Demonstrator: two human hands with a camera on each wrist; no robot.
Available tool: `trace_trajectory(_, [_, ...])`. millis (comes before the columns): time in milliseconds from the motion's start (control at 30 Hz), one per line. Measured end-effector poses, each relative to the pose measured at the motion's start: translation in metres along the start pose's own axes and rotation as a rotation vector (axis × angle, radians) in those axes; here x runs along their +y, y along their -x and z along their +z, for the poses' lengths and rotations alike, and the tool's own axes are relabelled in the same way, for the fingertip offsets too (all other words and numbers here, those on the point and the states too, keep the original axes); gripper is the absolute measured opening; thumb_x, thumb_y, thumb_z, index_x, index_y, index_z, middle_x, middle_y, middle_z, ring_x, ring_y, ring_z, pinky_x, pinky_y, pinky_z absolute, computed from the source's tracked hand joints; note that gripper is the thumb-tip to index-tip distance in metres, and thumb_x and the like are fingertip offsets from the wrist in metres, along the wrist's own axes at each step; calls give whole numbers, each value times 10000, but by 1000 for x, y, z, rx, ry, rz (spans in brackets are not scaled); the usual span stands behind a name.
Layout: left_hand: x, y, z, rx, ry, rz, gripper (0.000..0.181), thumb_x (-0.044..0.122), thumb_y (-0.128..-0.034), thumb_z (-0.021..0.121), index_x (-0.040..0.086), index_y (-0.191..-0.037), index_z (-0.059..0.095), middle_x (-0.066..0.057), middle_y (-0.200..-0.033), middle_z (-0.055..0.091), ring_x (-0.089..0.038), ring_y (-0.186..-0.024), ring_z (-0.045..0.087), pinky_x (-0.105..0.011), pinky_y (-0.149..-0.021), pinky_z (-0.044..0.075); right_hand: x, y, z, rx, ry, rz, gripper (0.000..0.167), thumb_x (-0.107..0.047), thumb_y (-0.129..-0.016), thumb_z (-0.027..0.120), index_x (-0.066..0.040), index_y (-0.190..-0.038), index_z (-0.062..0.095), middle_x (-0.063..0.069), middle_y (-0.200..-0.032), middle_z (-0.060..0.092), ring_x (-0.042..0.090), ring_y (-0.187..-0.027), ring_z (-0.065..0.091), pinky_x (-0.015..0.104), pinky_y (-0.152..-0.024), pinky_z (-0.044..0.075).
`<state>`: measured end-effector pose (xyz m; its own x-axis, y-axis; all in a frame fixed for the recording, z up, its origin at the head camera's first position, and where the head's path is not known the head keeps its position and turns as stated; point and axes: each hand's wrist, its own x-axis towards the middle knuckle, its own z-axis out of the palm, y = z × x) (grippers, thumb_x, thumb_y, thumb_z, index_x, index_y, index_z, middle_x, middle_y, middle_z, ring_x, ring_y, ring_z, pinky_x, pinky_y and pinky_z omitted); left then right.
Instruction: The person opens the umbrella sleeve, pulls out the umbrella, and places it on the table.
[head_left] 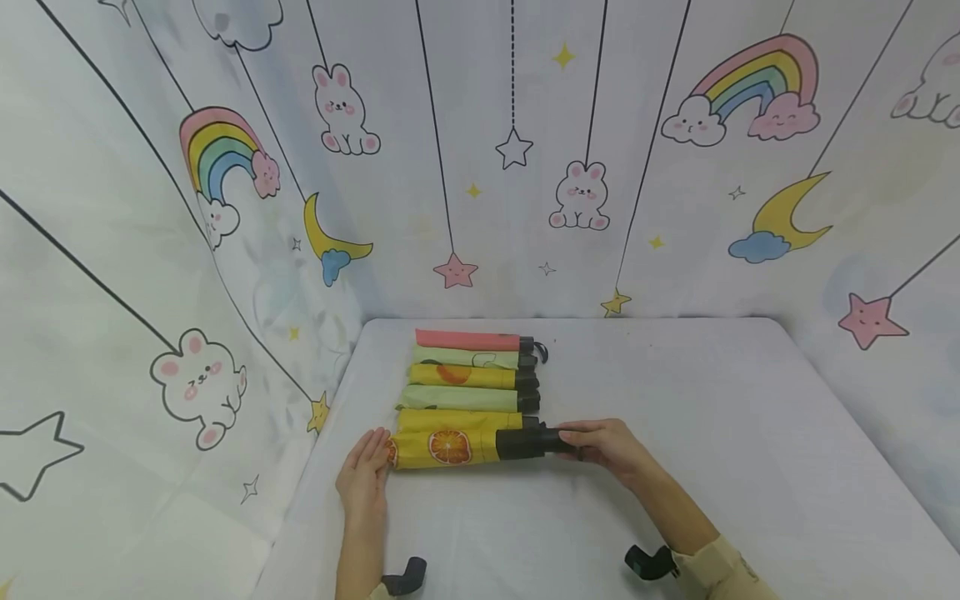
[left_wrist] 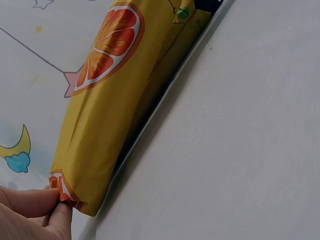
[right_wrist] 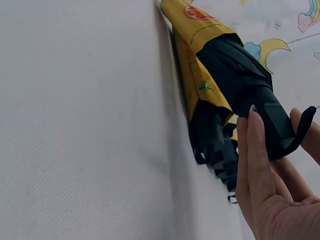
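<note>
A folding umbrella (head_left: pixel 450 447) in a yellow sleeve printed with orange slices lies level across the front of the row, held at both ends. My left hand (head_left: pixel 363 475) pinches the sleeve's closed end, thumb and finger meeting on the fabric in the left wrist view. At the other end, my right hand (head_left: pixel 611 450) holds the black handle (right_wrist: pixel 272 117) between thumb and fingers; a black wrist strap (right_wrist: pixel 304 131) loops beside it. The umbrella's black canopy shows past the sleeve's mouth. Just behind lies another yellow-sleeved umbrella (head_left: pixel 465 419), partly hidden by the held one.
Further back, a light green umbrella (head_left: pixel 465 397), a yellow one (head_left: pixel 487 377), a second light green one (head_left: pixel 442 357) and a red one (head_left: pixel 465 340) lie side by side, handles to the right. They rest on a white-covered table (head_left: pixel 675 375) before a cartoon-printed backdrop (head_left: pixel 510 225).
</note>
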<state>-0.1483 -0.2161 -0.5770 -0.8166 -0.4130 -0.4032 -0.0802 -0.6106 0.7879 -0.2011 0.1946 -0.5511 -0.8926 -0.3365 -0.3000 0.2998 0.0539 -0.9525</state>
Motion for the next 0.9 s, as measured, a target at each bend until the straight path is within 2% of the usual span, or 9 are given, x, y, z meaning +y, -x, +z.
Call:
trace_trajectory(400, [1, 4, 2, -23, 2, -15, 605, -85, -1028, 560, 34, -1594, 383, -150, -1587, 485, -206, -1418, 528, -293, -1151, 454, -1, 6, -4, 15, -18, 5, 458, -190, -941, 794, 96, -1282, 689, 207, -1294, 667, 292, -1038, 753, 342, -966, 609])
trace_trajectory(667, [-1, 2, 1, -35, 7, 0, 606, -82, -1032, 553, 34, -1599, 375, -150, -1591, 480, -202, -1418, 527, -290, -1153, 450, -2, 10, -5, 21, -13, -8, 465, -191, -936, 798, 105, -1276, 686, 220, -1306, 649, 298, -1044, 749, 360, -968, 610])
trace_trajectory(900, [0, 3, 2, -16, 1, -2, 596, -71, -1036, 553, 48, -1596, 388, -142, -1586, 488, -199, -1407, 540, -294, -1154, 449, -3, 14, -8, 15, -27, -21, 462, -170, -947, 786, 109, -1296, 672, 220, -1323, 645, 292, -1054, 743, 379, -966, 610])
